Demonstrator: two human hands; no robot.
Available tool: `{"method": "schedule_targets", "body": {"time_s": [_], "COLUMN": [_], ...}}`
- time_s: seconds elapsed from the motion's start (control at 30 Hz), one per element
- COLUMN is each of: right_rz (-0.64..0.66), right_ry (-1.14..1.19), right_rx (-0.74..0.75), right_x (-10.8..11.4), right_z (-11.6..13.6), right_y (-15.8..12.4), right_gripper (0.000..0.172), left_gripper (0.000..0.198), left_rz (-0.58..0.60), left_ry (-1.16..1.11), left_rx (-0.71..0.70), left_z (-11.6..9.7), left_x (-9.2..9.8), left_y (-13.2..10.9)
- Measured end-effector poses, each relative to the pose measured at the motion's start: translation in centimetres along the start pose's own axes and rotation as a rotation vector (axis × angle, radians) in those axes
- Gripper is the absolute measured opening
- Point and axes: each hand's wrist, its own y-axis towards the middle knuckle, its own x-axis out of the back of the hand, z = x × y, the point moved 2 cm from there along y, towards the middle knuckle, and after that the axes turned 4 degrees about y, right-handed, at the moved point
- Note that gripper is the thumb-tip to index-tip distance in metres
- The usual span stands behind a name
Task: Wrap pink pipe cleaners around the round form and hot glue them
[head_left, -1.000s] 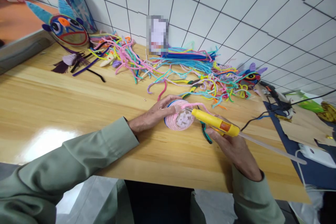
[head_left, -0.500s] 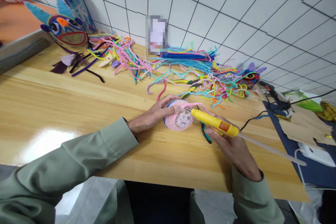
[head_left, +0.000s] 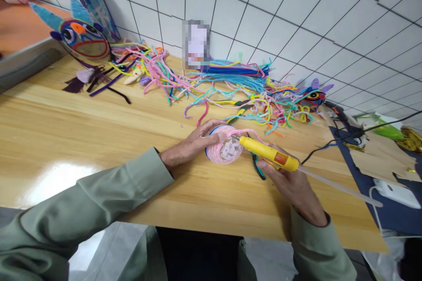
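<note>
My left hand [head_left: 206, 136] grips a round form wrapped in coils of pink pipe cleaner [head_left: 217, 153], with a blue edge on its left and a pale, clear end facing right. In my right hand [head_left: 288, 180] is a yellow hot glue gun [head_left: 268, 153], a clear glue stick [head_left: 343, 189] sticking out of its back. The gun's nozzle meets the pink coils near the rim of the pale end. A loose pink strand [head_left: 252, 132] runs from the coils toward my right hand. Dark green-handled pliers [head_left: 257, 167] lie partly under the gun.
Loose pipe cleaners [head_left: 161, 70] spread along the wall, with yellow-and-black pliers [head_left: 239, 112] among them. At the left stand an owl-like craft face [head_left: 85, 41] and a tall can [head_left: 94, 4]. Cables and a white power strip [head_left: 395, 193] are on the right.
Almost nothing differs. Both hands, the wrapped form and the glue gun hold nearly the same position; the whole view has shifted very slightly.
</note>
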Motion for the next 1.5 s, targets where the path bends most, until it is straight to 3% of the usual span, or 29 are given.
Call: {"method": "schedule_targets", "body": {"time_s": [1.17,1.5], "right_rz": [0.012,0.039], "right_ry": [-0.015,0.041], "right_rx": [0.013,-0.008], "right_x": [-0.2,-0.4], "right_z": [1.6,1.3], "right_y": [0.9,0.9], "right_gripper": [0.024,0.05], "left_gripper": [0.059,0.058], "left_rz": [-0.006,0.006], "left_ry": [-0.006,-0.012], "left_rx": [-0.017,-0.031], "left_z": [0.5,0.6], "left_x": [0.2,0.2], "left_y": [0.0,0.1]}}
